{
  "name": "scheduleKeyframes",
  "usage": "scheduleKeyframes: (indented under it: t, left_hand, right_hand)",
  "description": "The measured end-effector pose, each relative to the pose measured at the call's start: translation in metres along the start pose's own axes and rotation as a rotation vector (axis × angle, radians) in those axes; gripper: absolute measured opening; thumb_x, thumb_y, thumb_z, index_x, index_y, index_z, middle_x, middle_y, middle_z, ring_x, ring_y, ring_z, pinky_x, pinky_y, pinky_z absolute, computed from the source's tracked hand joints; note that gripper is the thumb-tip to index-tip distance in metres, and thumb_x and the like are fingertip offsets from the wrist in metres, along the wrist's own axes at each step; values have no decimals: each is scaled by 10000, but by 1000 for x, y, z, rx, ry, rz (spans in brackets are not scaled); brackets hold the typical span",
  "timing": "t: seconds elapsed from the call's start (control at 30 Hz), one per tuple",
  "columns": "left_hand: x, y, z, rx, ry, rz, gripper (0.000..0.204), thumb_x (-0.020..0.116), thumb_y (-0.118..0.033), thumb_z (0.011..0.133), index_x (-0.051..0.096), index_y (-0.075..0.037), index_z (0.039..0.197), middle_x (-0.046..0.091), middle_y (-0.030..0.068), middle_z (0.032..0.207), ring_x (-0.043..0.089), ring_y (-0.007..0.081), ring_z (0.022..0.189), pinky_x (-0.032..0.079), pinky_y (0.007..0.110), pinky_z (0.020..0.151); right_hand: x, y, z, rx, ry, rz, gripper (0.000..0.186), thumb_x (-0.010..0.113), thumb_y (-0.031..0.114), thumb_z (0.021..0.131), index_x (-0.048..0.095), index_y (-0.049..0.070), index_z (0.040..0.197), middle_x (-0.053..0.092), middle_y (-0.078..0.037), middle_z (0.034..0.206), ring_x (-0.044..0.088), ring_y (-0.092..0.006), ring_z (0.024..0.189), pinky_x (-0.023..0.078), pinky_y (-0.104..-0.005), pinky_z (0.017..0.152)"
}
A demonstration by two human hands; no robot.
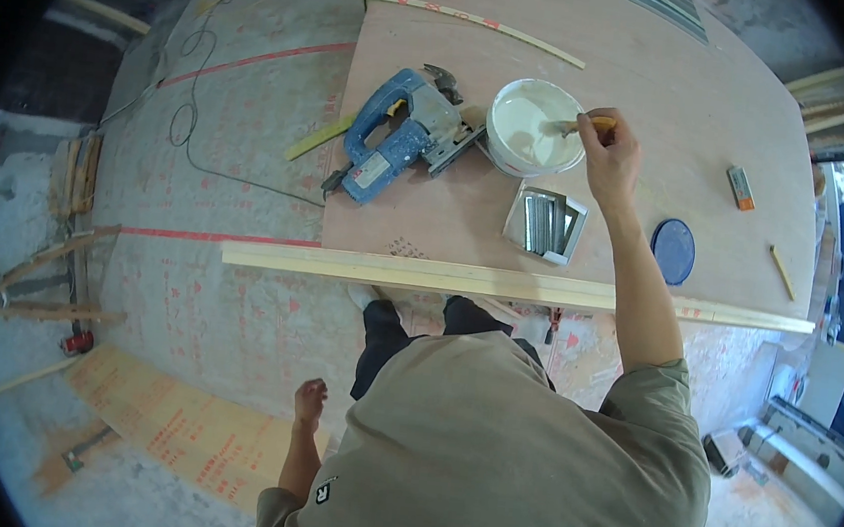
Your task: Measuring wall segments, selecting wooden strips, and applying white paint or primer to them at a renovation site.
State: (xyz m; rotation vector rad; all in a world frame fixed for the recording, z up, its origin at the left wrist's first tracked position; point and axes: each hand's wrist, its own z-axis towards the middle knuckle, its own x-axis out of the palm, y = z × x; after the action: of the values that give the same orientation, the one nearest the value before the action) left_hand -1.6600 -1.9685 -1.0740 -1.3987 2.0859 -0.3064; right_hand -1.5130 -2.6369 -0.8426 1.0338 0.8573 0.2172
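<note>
My right hand grips a paintbrush by its yellowish handle. The bristle end reaches into a white bucket of creamy white liquid on the board-topped table. Away from the table, my left hand hangs low at my side, fingers curled in, with nothing visible in it. Left of the bucket lies a blue jigsaw, with a claw hammer behind it. In front of the bucket is an open box of metal staples. A round blue lid lies right of my forearm.
Long pale wood strips run along the table's near edge. A thin strip lies farther back, metal profiles at the far right. A small orange-and-white box and a short yellow stick lie right. A cord trails over the floor.
</note>
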Motion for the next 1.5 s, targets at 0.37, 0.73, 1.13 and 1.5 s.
scheduleKeyframes:
  t: [0.37,0.73,1.13,1.5]
  left_hand:
    - [-119,-89,160,167,191,250,207,619,-175,905,665,-44,1058,641,27,846,578,126,719,450,271,610]
    - [-152,-136,192,275,98,230,193,610,-124,902,665,14,1026,642,50,817,570,129,700,460,270,643]
    - [-144,-112,123,370,257,411,254,633,-159,902,650,15,1086,588,11,733,521,100,669,423,267,609]
    - [-118,-118,109,446,195,403,268,628,-161,911,641,26,1103,587,14,735,518,104,676,426,270,620]
  right_hand:
    - [22,7,-34,17,-112,-342,192,622,149,842,691,8,952,668,-129,729,622,-194,634,495,-318,645]
    - [25,-10,-46,301,-400,223,219,578,212,922,654,7,932,629,-97,711,624,-164,630,466,-280,559]
    - [55,-60,-75,694,-501,1501,207,475,213,1018,536,28,945,534,-68,725,525,-169,643,414,-265,501]
    - [23,12,-28,96,-244,-264,285,537,236,923,672,-12,885,624,-158,640,606,-253,570,464,-365,580]
